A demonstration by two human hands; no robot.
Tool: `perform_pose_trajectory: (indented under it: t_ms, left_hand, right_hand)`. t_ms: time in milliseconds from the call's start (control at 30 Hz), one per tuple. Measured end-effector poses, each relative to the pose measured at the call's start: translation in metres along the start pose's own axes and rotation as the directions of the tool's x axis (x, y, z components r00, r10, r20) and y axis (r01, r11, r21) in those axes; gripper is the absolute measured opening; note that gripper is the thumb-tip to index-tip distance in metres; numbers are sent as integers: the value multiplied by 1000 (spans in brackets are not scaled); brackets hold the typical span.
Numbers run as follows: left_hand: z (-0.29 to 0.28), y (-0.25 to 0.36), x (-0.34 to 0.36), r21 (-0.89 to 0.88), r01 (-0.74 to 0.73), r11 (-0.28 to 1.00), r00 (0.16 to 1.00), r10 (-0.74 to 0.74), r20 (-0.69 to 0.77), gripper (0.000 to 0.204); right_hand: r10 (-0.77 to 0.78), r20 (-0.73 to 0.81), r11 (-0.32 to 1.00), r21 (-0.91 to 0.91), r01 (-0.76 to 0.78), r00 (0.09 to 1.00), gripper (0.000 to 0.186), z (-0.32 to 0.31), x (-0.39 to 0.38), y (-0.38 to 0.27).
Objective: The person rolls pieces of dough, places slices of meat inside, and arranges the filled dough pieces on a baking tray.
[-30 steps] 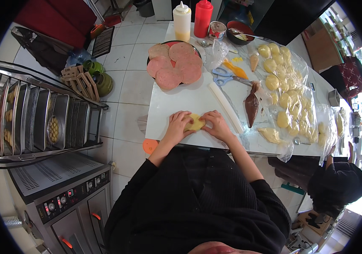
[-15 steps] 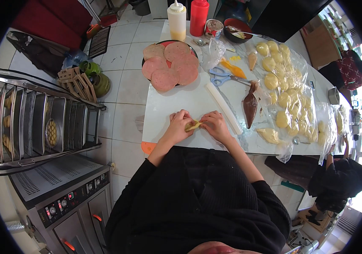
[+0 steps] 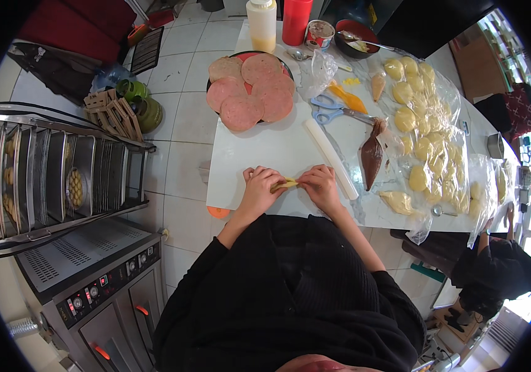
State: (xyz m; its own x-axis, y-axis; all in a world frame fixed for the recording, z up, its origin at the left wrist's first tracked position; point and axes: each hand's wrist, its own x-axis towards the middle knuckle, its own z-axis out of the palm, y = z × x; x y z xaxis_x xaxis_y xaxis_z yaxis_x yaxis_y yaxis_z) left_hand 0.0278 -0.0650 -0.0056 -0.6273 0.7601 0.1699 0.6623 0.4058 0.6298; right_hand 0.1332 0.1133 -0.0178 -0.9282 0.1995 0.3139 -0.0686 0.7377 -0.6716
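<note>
We pinch a small dough piece [image 3: 285, 183] between our left hand [image 3: 259, 190] and right hand [image 3: 319, 185], both closed on its ends low over the table [image 3: 278, 146], likely so we can shape it, with the rolling pin [image 3: 330, 158] just beside.

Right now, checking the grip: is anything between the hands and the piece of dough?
Nothing visible. The left hand and right hand pinch the small yellow piece of dough directly from either end, just above the white board.
</note>
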Motion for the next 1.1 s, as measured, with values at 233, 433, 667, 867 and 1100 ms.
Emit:
perform_pose_trajectory:
  t_ms: [233, 433, 667, 867, 1100]
  left_hand:
    - [2, 7, 2, -22, 98, 995, 995, -98, 1, 26]
    - [-1, 12, 0, 99, 120, 988, 993, -118, -24, 23]
    - [2, 10, 0, 95, 90, 991, 996, -87, -38, 18]
    - [-3, 15, 0, 104, 155, 982, 986, -148, -73, 9]
    - [-1, 15, 0, 102, 118, 988, 989, -108, -100, 7]
  right_hand:
    - [136, 56, 989, 48, -139, 989, 20, -6, 7, -15]
    - [38, 72, 999, -37, -35, 997, 25, -3, 3, 0]
    - [50, 78, 998, -38, -48, 996, 13, -7, 21, -16]
    - [-15, 100, 995, -101, 25, 995, 12, -11, 21, -8]
    - [-6, 158, 994, -105, 23, 987, 9, -4, 22, -9]
